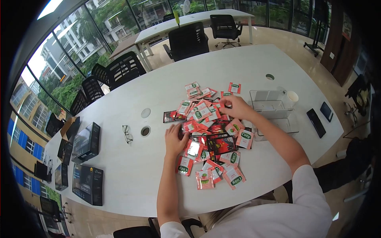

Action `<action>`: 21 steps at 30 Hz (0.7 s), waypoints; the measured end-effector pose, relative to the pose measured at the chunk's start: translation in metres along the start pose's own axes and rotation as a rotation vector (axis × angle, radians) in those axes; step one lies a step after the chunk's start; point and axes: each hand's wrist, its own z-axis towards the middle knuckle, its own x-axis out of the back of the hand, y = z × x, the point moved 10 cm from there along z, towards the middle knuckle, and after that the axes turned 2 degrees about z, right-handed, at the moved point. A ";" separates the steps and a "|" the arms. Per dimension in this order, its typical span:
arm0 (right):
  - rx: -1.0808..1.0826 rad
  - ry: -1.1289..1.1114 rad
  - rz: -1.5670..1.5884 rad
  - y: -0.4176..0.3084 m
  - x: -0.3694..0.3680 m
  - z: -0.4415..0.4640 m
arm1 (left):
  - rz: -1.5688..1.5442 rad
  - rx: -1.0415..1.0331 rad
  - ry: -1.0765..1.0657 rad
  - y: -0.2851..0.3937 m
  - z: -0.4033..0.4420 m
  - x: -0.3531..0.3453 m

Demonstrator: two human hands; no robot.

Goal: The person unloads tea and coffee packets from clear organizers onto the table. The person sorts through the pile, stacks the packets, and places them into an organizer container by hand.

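1. Glossy, flat pink-and-white packets (201,112) and black-red packets (222,143) lie heaped on the smooth white surface (123,178).
2. Left hand (175,140): grip loosely open at the heap's left edge.
3. Right hand (233,107): grip curled over its upper right; I can't tell whether it pinches one.

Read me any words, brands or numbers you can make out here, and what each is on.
"Cozy": on the pink and white sachets in the pile.
"tp-link": on the black box at the left, small and hard to read.
Too small or blurred: the print on the black and red packets, the other black boxes, and the sachets' fine print.
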 end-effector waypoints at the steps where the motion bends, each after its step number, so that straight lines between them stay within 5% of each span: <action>1: -0.027 -0.030 0.047 0.009 -0.008 0.020 | -0.148 0.001 -0.017 0.016 0.004 0.012; 5: -0.035 0.008 -0.115 0.033 -0.037 0.102 | -0.370 0.102 0.080 -0.007 0.000 0.016; 8: 0.081 0.006 -0.552 0.006 -0.062 0.141 | -0.741 0.255 0.068 -0.053 -0.008 -0.018; 13: 0.111 -0.515 -0.913 0.034 -0.146 0.196 | -1.019 0.448 0.193 -0.059 -0.010 0.001; 17: 0.030 -0.654 -0.707 0.085 -0.174 0.241 | -0.940 0.350 0.218 -0.055 -0.008 0.001; 21: 0.022 -0.698 -0.683 0.044 -0.168 0.236 | -0.968 0.372 0.220 -0.055 -0.008 0.006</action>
